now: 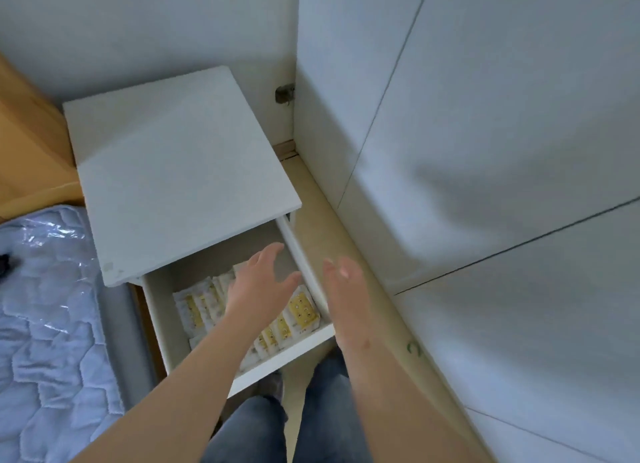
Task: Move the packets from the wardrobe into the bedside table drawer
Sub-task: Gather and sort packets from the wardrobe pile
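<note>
White wardrobe doors (485, 151) right of the open drawer (157, 319), yellow packets (303, 310) inside it, my left hand (263, 282) and right hand (346, 296) above it, fingers apart, empty

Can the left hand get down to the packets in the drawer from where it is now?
Probably yes. The drawer is pulled out, nothing covers the packets, and the left hand hovers open right above them, holding nothing. The right hand is off to the side.
</note>
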### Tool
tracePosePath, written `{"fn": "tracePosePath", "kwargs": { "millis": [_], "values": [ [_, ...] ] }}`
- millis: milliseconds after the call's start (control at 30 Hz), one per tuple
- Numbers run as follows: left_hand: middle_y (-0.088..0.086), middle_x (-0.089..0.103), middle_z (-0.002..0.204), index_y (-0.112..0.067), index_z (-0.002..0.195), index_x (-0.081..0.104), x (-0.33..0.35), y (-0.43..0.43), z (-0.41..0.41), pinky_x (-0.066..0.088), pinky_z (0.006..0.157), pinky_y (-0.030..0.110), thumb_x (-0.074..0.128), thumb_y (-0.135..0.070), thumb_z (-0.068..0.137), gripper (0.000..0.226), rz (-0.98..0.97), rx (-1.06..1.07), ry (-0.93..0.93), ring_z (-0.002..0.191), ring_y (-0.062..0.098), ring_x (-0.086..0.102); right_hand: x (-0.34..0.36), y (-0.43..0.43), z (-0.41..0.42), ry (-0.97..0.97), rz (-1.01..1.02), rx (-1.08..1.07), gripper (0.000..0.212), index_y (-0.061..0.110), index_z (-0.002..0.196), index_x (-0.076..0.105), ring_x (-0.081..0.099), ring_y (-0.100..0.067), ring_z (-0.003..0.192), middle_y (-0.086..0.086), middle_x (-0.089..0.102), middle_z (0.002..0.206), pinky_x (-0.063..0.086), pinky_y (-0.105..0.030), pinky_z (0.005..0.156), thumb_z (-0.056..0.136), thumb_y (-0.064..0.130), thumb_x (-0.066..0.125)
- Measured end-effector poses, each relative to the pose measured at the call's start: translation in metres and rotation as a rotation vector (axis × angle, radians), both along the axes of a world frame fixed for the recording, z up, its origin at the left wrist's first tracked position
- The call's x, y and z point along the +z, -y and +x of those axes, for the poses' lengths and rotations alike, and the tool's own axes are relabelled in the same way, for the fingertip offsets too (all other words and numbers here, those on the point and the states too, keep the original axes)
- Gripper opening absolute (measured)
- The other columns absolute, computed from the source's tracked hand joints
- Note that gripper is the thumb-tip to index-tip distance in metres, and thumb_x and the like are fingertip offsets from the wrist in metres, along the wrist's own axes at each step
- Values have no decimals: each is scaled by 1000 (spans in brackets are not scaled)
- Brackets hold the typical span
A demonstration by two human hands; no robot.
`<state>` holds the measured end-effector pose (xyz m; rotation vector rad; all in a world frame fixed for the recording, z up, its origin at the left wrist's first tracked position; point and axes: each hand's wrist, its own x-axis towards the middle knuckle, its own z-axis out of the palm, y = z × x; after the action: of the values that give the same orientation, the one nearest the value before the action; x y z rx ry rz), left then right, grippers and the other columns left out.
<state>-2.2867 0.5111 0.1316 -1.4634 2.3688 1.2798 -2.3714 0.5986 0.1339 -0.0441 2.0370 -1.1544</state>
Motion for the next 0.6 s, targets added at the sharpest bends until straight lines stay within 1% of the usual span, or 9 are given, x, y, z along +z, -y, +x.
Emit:
{"fn": "tracePosePath", "kwargs": {
  "millis": [67,100,167,233,333,467,600],
  "values": [
    [-2,40,144,-26,142,33,10,-17,-9,36,101,32,55,-37,92,56,23,-99,-33,129,18,41,9,-25,4,16,-7,-111,51,24,142,38,40,-15,130,3,39,147,31,-33,107,95,41,48],
    [-2,41,144,-26,142,34,15,-28,-14,36,99,31,55,-36,92,56,36,-151,-48,129,18,41,13,-40,5,13,-12,-160,49,23,141,39,42,-15,127,2,40,146,32,-33,107,95,41,47],
    [-2,43,143,-26,141,37,23,-54,-26,38,103,34,55,-36,92,53,33,-277,-53,129,18,42,21,-70,5,10,-22,-301,47,21,138,42,45,-16,123,1,45,142,35,-33,105,95,40,48],
    [-3,43,142,-27,140,38,32,-87,-39,38,105,39,53,-36,93,51,0,-427,-41,125,19,46,26,-106,3,0,-43,-459,45,19,135,46,47,-17,122,2,49,136,37,-30,99,95,38,49],
    [-1,44,141,-25,140,39,39,-140,-55,37,103,35,52,-34,93,49,-5,-610,-51,118,22,50,30,-162,3,-3,-83,-637,43,16,134,47,48,-15,115,4,51,129,35,-26,91,96,36,48],
    [2,45,140,-23,137,42,40,-239,-79,36,101,31,55,-31,92,48,37,-830,-51,123,20,47,28,-265,15,-16,-116,-888,43,16,134,45,47,-12,113,4,50,126,36,-27,95,96,37,48],
    [2,44,141,-21,138,41,46,-365,-88,33,99,27,54,-31,93,49,68,-1042,-83,127,17,43,29,-389,39,-22,-103,-1136,43,18,135,45,44,-9,104,4,49,122,35,-27,90,97,37,46]
  ]
}}
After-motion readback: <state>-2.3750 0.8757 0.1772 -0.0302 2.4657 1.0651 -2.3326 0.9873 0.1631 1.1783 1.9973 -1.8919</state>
